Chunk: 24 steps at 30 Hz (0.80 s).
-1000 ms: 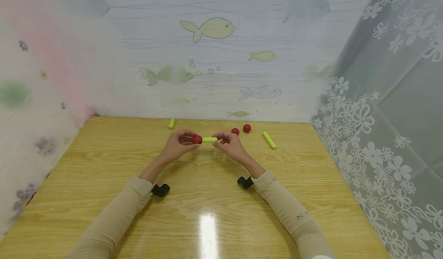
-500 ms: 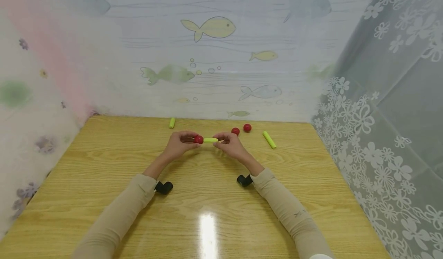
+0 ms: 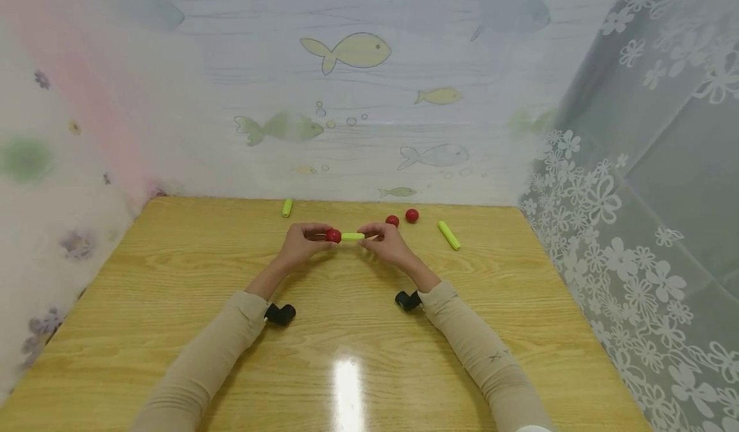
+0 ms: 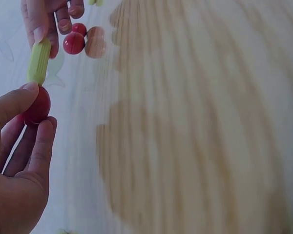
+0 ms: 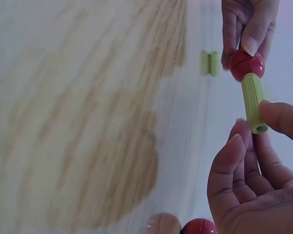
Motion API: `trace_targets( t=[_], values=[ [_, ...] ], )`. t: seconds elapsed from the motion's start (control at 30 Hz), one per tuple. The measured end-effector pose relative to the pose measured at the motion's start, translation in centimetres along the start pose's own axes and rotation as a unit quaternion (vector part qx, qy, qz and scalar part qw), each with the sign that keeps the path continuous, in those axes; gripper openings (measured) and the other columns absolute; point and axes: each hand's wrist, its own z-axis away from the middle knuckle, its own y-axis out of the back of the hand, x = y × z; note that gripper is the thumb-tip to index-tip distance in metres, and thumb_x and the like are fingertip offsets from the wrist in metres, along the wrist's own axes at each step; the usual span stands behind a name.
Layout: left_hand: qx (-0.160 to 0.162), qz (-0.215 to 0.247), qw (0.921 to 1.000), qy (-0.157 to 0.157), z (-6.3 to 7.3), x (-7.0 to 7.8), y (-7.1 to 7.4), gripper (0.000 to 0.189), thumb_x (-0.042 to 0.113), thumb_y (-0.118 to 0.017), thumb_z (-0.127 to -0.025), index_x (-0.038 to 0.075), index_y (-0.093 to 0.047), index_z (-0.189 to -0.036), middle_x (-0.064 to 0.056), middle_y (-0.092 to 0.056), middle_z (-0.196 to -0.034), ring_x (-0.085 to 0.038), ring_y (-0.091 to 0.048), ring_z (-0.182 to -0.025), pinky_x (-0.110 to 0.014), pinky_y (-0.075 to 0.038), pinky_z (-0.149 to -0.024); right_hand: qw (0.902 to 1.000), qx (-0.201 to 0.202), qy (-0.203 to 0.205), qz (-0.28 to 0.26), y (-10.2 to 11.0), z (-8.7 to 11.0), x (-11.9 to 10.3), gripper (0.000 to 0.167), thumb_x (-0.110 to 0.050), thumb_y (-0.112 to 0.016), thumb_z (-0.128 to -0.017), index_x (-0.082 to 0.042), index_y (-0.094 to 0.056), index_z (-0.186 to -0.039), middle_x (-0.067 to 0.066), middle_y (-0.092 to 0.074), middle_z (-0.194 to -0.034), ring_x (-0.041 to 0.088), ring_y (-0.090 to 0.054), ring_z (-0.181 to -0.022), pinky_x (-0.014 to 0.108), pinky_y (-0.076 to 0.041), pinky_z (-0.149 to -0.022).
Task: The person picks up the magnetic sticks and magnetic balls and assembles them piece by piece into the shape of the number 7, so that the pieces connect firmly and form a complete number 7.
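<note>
Two held pieces: we see a red ball and a yellow-green rod between the hands over the far half of the table, the rod's end touching the ball; how deeply it is seated, we cannot tell.
Shift of the pair: compared with a second ago, both sit slightly farther right in the head view, still end to end.
Left hand: closed only to the ball's width, thumb and fingers round it, the thumb tip near where ball and rod meet.
Right hand: pinching the rod near its free end between thumb and fingertips; we see this hand nearly where it was.
Left sleeve: angled a little farther inward than a second ago, and the black fitting at its cuff has come along.
Right sleeve: almost unchanged.
Loose balls: one red ball shows just beyond the right hand, another near it; we find neither moved.
Loose rods: one lies at the far edge beyond the left hand, one slants to the right of the balls, both as before.
Fish-print sheet: hangs behind the table.
</note>
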Motion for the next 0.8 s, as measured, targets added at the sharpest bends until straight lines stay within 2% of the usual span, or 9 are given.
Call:
trace_targets(
  t=[0.13, 0.2, 0.37, 0.43, 0.63, 0.8],
  values=[
    [0.006, 0.009, 0.9999, 0.005, -0.2, -0.1, -0.1, 0.040, 0.005, -0.082, -0.086, -0.002, -0.070, -0.123, -0.023, -0.071, -0.122, -0.033, -0.071, -0.110, -0.027, -0.060, -0.086, 0.9999, -0.011, 0.006, -0.002, 0.4, 0.1, -0.5, 0.032, -0.008, -0.066, -0.099, 0.009, -0.064, -0.126, 0.027, -0.066, -0.122, 0.045, -0.068, -0.097, 0.050, -0.058, -0.081],
    [0.008, 0.009, 0.9999, 0.011, -0.2, -0.2, -0.1, 0.041, 0.005, -0.083, -0.085, -0.003, -0.070, -0.123, -0.023, -0.071, -0.122, -0.033, -0.071, -0.109, -0.026, -0.060, -0.085, 0.9999, -0.012, 0.003, -0.002, 0.4, 0.0, -0.4, 0.032, -0.008, -0.065, -0.099, 0.009, -0.064, -0.126, 0.027, -0.066, -0.123, 0.045, -0.068, -0.097, 0.051, -0.058, -0.081],
    [0.012, 0.007, 0.9997, 0.022, -0.2, -0.5, -0.1, 0.042, 0.005, -0.084, -0.084, -0.004, -0.070, -0.122, -0.023, -0.071, -0.120, -0.027, -0.073, -0.104, -0.023, -0.059, -0.084, 0.9999, -0.004, -0.010, -0.001, 0.3, -0.2, 0.7, 0.029, -0.008, -0.066, -0.099, 0.006, -0.066, -0.124, 0.022, -0.069, -0.118, 0.034, -0.070, -0.088, 0.029, -0.056, -0.069],
    [0.017, 0.008, 0.9996, 0.023, -0.2, -0.7, -0.1, 0.041, 0.004, -0.084, -0.083, -0.004, -0.071, -0.121, -0.022, -0.072, -0.119, -0.026, -0.073, -0.104, -0.023, -0.058, -0.084, 0.9999, -0.004, -0.012, -0.001, 0.4, -0.2, 0.8, 0.028, -0.008, -0.066, -0.099, 0.006, -0.066, -0.124, 0.022, -0.069, -0.117, 0.031, -0.070, -0.084, 0.026, -0.054, -0.067],
    [0.033, -0.008, 0.9988, 0.034, -0.2, -1.0, -0.1, 0.042, 0.005, -0.085, -0.082, -0.003, -0.072, -0.121, -0.022, -0.072, -0.119, -0.029, -0.071, -0.108, -0.022, -0.057, -0.085, 0.9998, -0.006, -0.018, 0.007, 0.8, -0.1, 1.1, 0.029, -0.010, -0.063, -0.101, 0.006, -0.066, -0.125, 0.021, -0.069, -0.116, 0.029, -0.069, -0.085, 0.026, -0.053, -0.067],
    [0.044, 0.003, 0.9964, 0.072, -0.5, -1.4, 0.1, 0.046, 0.008, -0.087, -0.081, -0.001, -0.071, -0.124, -0.020, -0.071, -0.123, -0.028, -0.068, -0.112, -0.022, -0.055, -0.086, 0.9996, -0.005, -0.025, 0.013, 1.3, -0.1, 1.1, 0.030, -0.010, -0.063, -0.102, 0.007, -0.065, -0.127, 0.023, -0.068, -0.119, 0.034, -0.070, -0.089, 0.031, -0.058, -0.071]
  ],
)
